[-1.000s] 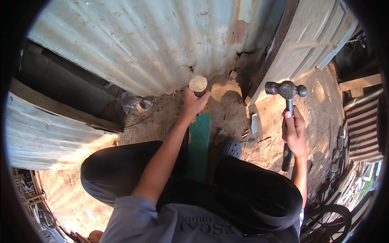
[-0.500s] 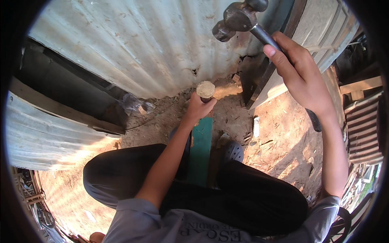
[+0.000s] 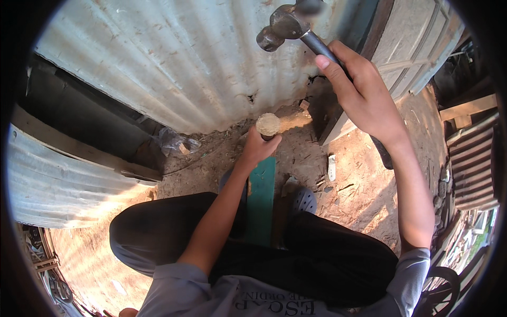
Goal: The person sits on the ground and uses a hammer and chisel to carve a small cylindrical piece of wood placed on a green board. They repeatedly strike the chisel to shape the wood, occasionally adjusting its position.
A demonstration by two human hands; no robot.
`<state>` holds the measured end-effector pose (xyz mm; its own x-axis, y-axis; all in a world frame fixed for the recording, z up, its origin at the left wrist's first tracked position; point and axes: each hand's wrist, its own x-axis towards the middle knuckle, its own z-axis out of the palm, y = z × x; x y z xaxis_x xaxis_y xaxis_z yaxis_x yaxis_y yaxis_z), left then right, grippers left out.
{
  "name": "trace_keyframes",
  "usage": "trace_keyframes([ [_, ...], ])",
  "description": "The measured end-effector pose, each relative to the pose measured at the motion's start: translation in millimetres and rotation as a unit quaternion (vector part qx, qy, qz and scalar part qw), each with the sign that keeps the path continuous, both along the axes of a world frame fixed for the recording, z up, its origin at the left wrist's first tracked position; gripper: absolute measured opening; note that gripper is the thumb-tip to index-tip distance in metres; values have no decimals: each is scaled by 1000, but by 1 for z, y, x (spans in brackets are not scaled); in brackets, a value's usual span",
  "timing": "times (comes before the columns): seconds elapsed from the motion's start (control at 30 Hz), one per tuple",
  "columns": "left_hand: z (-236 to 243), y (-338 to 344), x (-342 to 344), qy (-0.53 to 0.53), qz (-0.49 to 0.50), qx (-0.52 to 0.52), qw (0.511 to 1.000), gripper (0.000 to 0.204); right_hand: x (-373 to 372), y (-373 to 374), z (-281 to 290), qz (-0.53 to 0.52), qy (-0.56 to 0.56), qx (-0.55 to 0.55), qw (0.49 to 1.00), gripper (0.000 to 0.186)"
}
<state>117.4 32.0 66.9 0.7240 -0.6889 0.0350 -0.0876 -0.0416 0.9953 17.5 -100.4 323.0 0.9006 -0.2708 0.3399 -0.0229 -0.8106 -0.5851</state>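
My left hand [image 3: 260, 147] grips a dark cylindrical handle with a pale, rough, round top [image 3: 268, 123], held upright over the far end of a narrow green board [image 3: 259, 198] between my legs. What lies below that grip is hidden. My right hand [image 3: 364, 98] is closed around the dark handle of a metal ball-peen hammer [image 3: 288, 24], raised high toward the camera. Its head sits above and apart from the round top, against the backdrop of the wall.
A corrugated metal wall [image 3: 174, 63] stands ahead, a panelled door [image 3: 409, 47] at right. A lower metal sheet [image 3: 63, 177] runs along the left. Dirt ground [image 3: 359, 201] holds chips, debris and a crumpled plastic bag [image 3: 171, 138]. My grey clog [image 3: 305, 201] is beside the board.
My right hand has lifted the hammer up and leftward since a second ago, shifting slightly further left in the last half second. My left hand appears slightly lower and further right.
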Motion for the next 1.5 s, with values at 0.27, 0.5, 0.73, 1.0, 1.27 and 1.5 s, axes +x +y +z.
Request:
trace_keyframes([
  [0.27,4,-1,-7,-39,-20,-20,999,12,-6,-9,0,-21,7,23,999,32],
  [0.5,6,2,-5,-43,-19,2,999,13,-8,-10,-1,-17,-10,16,1000,30],
  [0.73,10,0,-11,-48,-19,13,999,15,-10,-13,-3,-12,-8,-11,1000,32],
  [1.0,0,-3,-9,-56,-17,-11,998,14,-10,-13,-5,-9,-2,-8,1000,32],
  [1.27,-3,-1,-9,-38,-8,-28,999,10,-9,-11,-6,-10,12,-6,1000,29],
  [1.5,-5,0,-7,-32,-18,-6,999,11,-9,-8,-5,-8,18,15,1000,29],
])
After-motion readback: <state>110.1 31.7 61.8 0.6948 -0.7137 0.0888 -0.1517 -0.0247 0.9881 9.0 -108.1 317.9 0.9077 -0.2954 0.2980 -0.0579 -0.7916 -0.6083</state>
